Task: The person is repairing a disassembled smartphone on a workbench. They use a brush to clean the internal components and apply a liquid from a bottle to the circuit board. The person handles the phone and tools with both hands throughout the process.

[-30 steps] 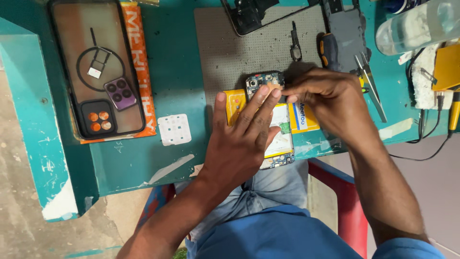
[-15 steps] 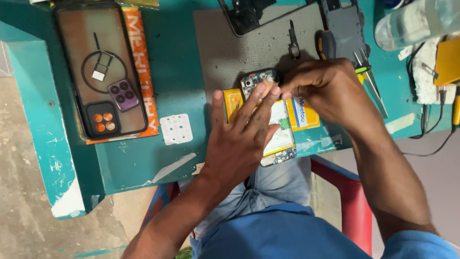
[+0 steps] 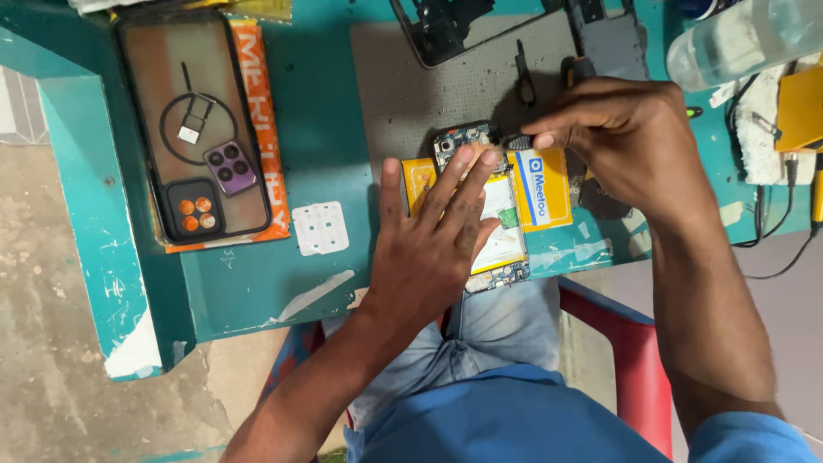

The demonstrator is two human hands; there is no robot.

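Observation:
An opened phone (image 3: 493, 210) lies back-side up on a teal workbench (image 3: 223, 283), its circuit board and pale battery exposed, resting on a yellow packet (image 3: 540, 189). My left hand (image 3: 433, 249) lies flat on the phone with fingers spread, pinning it down. My right hand (image 3: 621, 141) is closed around a small dark tool (image 3: 517, 141), whose tip meets the upper end of the phone's board. Much of the phone is hidden under my left hand.
A transparent phone case (image 3: 193, 129) with a ring and small parts lies on an orange packet at left. A white square pad (image 3: 320, 228) sits near it. A grey mat (image 3: 429, 94) holds tweezers (image 3: 523, 77) and a phone frame (image 3: 446, 30). A plastic bottle (image 3: 746, 39) lies at top right, cables beside it.
The view has shifted slightly. My right hand has moved up and right a little, so the tool at the phone's top end now shows. My left hand stays on the phone.

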